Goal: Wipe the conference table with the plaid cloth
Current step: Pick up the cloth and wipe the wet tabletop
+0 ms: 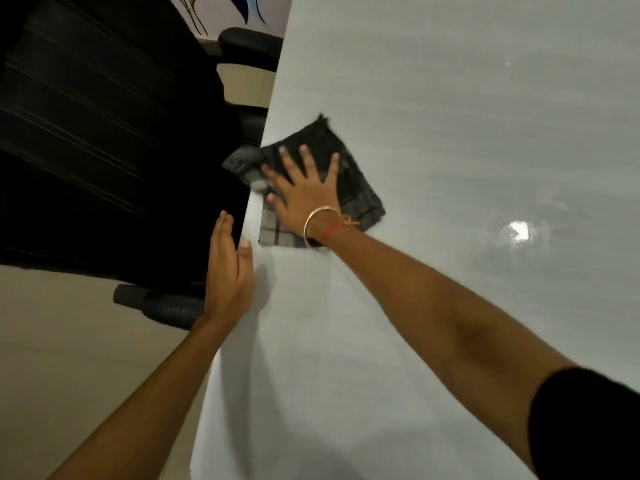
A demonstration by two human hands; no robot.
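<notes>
The grey plaid cloth [360,199] lies folded on the pale grey conference table [450,133], close to its left edge. One corner of the cloth hangs over that edge. My right hand [304,192] presses flat on the cloth with the fingers spread and straight; a metal bangle and a red thread circle the wrist. My left hand [228,271] is at the table's left edge, fingers straight, thumb resting on the tabletop.
A black office chair [104,133] stands tight against the table's left edge, with its armrest [159,304] just below my left hand. A second chair's armrest [249,43] shows farther back. Beige floor [69,358] lies at the left.
</notes>
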